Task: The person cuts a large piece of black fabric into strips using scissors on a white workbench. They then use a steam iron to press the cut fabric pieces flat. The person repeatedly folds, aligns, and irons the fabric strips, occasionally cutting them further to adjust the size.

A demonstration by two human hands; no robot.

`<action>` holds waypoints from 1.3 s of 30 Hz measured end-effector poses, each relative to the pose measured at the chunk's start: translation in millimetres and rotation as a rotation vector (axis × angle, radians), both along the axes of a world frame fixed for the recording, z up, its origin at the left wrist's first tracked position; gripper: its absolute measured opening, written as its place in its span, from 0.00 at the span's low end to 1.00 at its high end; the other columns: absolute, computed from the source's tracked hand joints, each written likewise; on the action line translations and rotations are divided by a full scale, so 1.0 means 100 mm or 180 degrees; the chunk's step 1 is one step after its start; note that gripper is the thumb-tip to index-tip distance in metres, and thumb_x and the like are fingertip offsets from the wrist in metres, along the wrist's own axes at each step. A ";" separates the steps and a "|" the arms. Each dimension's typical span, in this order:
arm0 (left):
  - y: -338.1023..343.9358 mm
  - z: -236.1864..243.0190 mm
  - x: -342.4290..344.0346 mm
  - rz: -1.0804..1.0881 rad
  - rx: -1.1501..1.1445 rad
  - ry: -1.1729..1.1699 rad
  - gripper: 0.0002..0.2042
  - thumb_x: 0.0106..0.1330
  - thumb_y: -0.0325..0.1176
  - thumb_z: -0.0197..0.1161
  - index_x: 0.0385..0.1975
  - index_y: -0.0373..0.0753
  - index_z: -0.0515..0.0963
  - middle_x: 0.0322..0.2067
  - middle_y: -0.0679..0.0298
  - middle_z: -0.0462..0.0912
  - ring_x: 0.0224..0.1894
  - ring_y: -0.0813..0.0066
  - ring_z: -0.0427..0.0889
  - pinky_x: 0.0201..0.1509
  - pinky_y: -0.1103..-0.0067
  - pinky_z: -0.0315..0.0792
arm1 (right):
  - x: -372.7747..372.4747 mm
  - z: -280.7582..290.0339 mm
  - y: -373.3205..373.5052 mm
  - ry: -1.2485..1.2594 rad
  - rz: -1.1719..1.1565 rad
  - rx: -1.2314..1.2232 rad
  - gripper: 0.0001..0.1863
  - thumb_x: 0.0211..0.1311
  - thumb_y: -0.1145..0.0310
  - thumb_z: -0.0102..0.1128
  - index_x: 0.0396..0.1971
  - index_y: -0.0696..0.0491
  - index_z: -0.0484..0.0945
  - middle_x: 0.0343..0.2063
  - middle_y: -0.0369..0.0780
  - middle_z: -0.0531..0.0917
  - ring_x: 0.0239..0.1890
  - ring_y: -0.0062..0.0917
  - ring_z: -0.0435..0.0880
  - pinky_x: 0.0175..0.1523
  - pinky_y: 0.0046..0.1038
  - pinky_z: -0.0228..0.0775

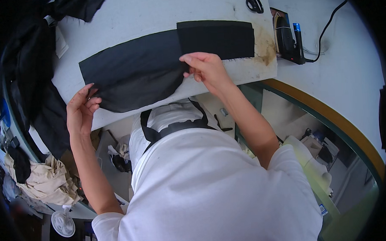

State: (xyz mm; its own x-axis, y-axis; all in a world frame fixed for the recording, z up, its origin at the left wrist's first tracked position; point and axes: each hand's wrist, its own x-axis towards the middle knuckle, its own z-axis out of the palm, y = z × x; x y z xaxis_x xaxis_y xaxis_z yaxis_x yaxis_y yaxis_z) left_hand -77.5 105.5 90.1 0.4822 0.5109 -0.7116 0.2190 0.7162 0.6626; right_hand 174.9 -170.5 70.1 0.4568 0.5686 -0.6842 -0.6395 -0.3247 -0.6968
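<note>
A black fabric piece (131, 67) with a curved lower edge stretches between my two hands, over the near side of a white padded board (155, 13). My left hand (81, 108) is closed on its left edge, thumb and fingertips pinching the cloth. At the other end, my right hand (207, 72) pinches the right edge near its upper part. The cloth's lower curve hangs close to the board's front edge. To the right lies a flat, roughly rectangular black fabric piece (224, 39), partly overlapping the first one.
Black scissors (254, 2) lie at the board's far right corner. Beyond the right edge stands a dark device (286, 38) with a black cord (325, 26). Black garments (25, 75) drape over the left side. Beige cloth (48, 180) and a small white fan (63, 223) sit lower left.
</note>
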 end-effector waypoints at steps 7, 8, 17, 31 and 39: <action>0.31 -0.49 0.14 -0.0319 -0.0302 -0.0490 0.25 0.62 0.21 0.44 0.61 0.22 0.65 0.34 0.61 0.77 0.42 0.59 0.88 0.43 0.78 0.84 | 0.31 -0.30 0.22 0.0164 -0.0207 0.0080 0.15 0.66 0.66 0.59 0.45 0.61 0.80 0.40 0.47 0.86 0.33 0.24 0.87 0.22 0.16 0.62; 0.33 -0.51 0.20 -0.0332 -0.0277 -0.0417 0.26 0.60 0.20 0.43 0.62 0.22 0.63 0.30 0.65 0.73 0.43 0.58 0.87 0.44 0.78 0.84 | 0.36 -0.36 0.26 0.0168 -0.0190 0.0116 0.18 0.66 0.68 0.56 0.50 0.64 0.76 0.43 0.50 0.86 0.34 0.26 0.88 0.23 0.16 0.62; 0.37 -0.59 0.40 -0.0437 0.0039 -0.0012 0.22 0.64 0.22 0.44 0.60 0.28 0.66 0.62 0.46 0.73 0.46 0.59 0.86 0.46 0.78 0.83 | 0.60 -0.42 0.47 -0.0943 0.0558 -0.0357 0.22 0.64 0.67 0.59 0.54 0.64 0.74 0.32 0.43 0.85 0.27 0.21 0.83 0.26 0.17 0.64; 0.41 -0.60 0.44 -0.0609 0.0221 0.0097 0.14 0.70 0.24 0.46 0.54 0.34 0.65 0.62 0.48 0.74 0.47 0.61 0.86 0.46 0.79 0.84 | 0.59 -0.68 0.49 -0.2928 0.1143 -0.1252 0.13 0.52 0.59 0.72 0.30 0.53 0.86 0.18 0.33 0.81 0.24 0.19 0.78 0.37 0.24 0.72; 0.40 -0.61 0.37 -0.0356 0.0235 0.0105 0.20 0.69 0.24 0.46 0.62 0.32 0.62 0.64 0.49 0.71 0.49 0.59 0.85 0.50 0.77 0.82 | 0.60 -0.78 0.49 -0.3201 0.1168 -0.1277 0.14 0.52 0.57 0.71 0.31 0.53 0.87 0.21 0.36 0.84 0.25 0.23 0.82 0.37 0.26 0.74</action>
State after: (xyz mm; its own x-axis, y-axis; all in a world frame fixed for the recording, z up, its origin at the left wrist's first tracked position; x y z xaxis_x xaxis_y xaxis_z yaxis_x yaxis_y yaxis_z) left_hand -40.2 145.6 28.7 0.5160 0.5069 -0.6905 0.3173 0.6356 0.7038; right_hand 234.8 -121.8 -7.7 0.7518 0.6038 -0.2650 0.3285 -0.6914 -0.6434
